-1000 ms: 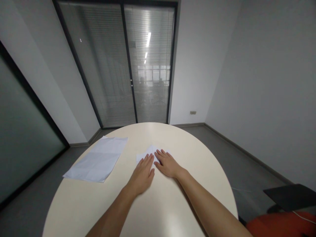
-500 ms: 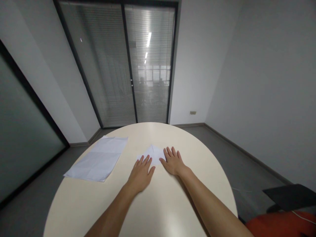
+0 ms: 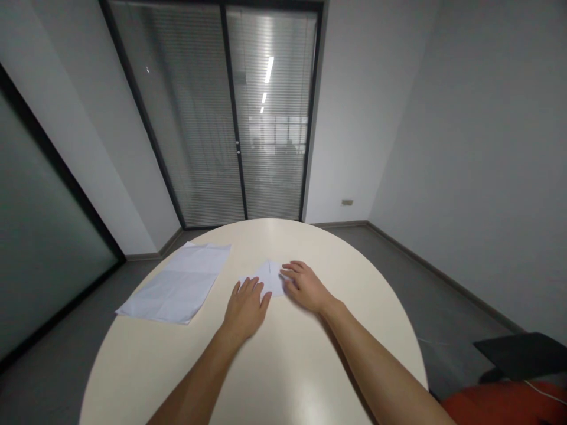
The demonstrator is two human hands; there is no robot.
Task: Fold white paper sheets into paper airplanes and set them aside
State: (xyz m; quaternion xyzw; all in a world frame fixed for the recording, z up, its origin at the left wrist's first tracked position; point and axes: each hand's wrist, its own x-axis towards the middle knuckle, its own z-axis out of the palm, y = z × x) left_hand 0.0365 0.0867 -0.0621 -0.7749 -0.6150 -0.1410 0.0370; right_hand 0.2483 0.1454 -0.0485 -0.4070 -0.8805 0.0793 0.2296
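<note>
A small folded sheet of white paper [image 3: 273, 281] lies on the round cream table [image 3: 283, 360], its top coming to a blunt point with a short crease line. My left hand [image 3: 246, 305] rests flat on the paper's left part, fingers stretched and slightly apart, covering that side. At the paper's right edge is my right hand [image 3: 306, 287], its fingers a little bent and apart, turned to the left. Whether the right fingertips touch the paper or hover just over it I cannot tell.
Several larger white sheets [image 3: 181, 284], creased, lie at the table's left edge. To the lower right are a red seat [image 3: 500, 404] and a black panel [image 3: 527, 354] beside the table. Beyond the far edge stands a glass door with blinds [image 3: 274, 159].
My right hand has turned leftward, its fingers now bent rather than spread flat. The left hand and the folded paper have shifted slightly left.
</note>
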